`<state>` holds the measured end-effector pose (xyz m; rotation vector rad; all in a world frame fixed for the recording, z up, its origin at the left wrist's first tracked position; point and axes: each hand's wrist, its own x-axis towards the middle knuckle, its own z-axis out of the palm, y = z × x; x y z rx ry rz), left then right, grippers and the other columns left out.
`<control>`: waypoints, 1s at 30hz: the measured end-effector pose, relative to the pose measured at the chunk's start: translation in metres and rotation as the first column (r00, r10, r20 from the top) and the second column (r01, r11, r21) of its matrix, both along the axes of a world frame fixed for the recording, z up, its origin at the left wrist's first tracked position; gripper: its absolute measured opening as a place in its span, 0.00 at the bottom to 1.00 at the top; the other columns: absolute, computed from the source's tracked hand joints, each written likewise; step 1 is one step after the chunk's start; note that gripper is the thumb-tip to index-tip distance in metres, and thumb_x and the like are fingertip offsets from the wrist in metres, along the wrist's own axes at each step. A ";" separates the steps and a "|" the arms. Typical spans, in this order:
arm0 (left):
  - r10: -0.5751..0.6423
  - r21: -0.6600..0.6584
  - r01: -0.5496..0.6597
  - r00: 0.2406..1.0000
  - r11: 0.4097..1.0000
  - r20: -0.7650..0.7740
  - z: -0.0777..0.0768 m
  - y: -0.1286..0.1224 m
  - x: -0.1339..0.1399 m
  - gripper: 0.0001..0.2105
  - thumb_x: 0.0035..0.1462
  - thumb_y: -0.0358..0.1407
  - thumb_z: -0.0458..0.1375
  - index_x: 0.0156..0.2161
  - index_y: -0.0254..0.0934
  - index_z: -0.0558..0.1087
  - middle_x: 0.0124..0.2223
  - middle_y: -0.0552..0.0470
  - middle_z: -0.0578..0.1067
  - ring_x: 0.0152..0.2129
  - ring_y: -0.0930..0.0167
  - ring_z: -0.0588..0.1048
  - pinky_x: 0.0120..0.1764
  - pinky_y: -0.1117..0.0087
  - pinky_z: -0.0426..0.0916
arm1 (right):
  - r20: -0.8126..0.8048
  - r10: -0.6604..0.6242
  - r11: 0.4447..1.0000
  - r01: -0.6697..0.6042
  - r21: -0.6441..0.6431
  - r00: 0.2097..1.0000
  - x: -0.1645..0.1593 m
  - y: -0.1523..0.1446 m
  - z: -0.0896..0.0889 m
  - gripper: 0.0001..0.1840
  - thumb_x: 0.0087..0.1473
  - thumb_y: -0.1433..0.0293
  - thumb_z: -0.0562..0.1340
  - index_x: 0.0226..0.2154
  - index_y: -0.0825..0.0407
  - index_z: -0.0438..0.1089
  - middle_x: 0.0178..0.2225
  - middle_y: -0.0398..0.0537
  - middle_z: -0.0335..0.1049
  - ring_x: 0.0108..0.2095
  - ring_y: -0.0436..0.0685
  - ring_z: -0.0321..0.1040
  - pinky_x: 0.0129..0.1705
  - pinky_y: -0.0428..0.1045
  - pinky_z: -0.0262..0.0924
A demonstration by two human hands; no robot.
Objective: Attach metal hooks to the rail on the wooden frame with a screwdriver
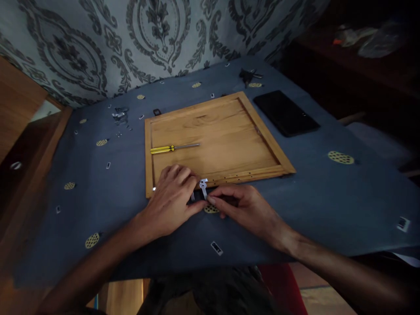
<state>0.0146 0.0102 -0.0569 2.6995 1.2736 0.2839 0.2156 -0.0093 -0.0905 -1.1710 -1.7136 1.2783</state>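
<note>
1. Apparently, the step in hand is setting a small metal bracket (pixel 203 186) against the near edge of a wooden panel (pixel 213 131), right between the hands.
2. The right hand (pixel 246 210) is nearly closed, thumb and forefinger pinching the bracket's lower end. The left hand (pixel 173 197) is half curled over the panel's near edge, thumb reaching toward the bracket; whether it grips anything, I cannot tell.
3. As I judge it, the next move calls for a steady left hand and a fine turn of the right fingertips, keeping the bracket square to the edge.
4. The bracket is thin, bright and notched at its upper end. A dark patch beside it is too shadowed to make out.
5. The panel is pale, grained wood: a flat field inside a raised frame, with small dark holes along the edge, ahead of the right hand.
6. Beyond the left hand, a screwdriver (pixel 164 149) lies on the panel, yellow-handled with a slim steel shaft.
7. Farther ahead and left of it, shiny metal pieces (pixel 120 116) lie on the worktop (pixel 328 210), which wears a dark blue printed cloth.
8. Ahead and right of the right hand lies a smooth black slab (pixel 285 113).
</note>
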 end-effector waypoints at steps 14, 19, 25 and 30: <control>0.035 -0.002 -0.035 0.999 0.999 0.010 0.000 -0.004 0.002 0.16 0.59 0.44 0.65 0.45 0.34 0.75 0.45 0.45 0.75 0.45 0.58 0.70 0.51 0.51 0.66 | 0.399 -0.123 0.451 -0.308 0.838 0.909 0.021 0.035 -0.003 0.10 0.63 0.76 0.59 0.45 0.57 0.75 0.43 0.55 0.80 0.44 0.61 0.75 0.45 0.58 0.72; 0.029 -0.013 -0.029 1.000 0.999 0.005 0.001 -0.006 0.003 0.15 0.61 0.43 0.64 0.45 0.33 0.74 0.46 0.45 0.74 0.44 0.58 0.69 0.50 0.51 0.65 | 0.382 -0.057 0.499 -0.305 0.811 0.923 0.024 0.036 -0.010 0.11 0.63 0.77 0.60 0.46 0.56 0.74 0.45 0.53 0.80 0.46 0.59 0.75 0.50 0.59 0.70; 0.013 -0.034 -0.013 1.000 0.999 0.022 0.002 -0.006 0.004 0.16 0.63 0.43 0.62 0.48 0.32 0.72 0.46 0.46 0.73 0.45 0.59 0.68 0.51 0.51 0.64 | 0.398 -0.039 0.545 -0.314 0.777 0.917 0.027 0.036 -0.014 0.12 0.63 0.76 0.61 0.48 0.53 0.74 0.47 0.50 0.80 0.50 0.58 0.74 0.57 0.61 0.66; 0.006 -0.035 -0.005 0.999 0.999 0.031 0.000 -0.006 0.002 0.15 0.63 0.42 0.62 0.48 0.33 0.71 0.46 0.46 0.73 0.45 0.59 0.67 0.54 0.50 0.63 | 0.446 -0.006 0.543 -0.371 0.753 0.895 0.028 0.035 -0.014 0.12 0.66 0.74 0.58 0.48 0.54 0.75 0.47 0.50 0.80 0.52 0.59 0.73 0.59 0.62 0.64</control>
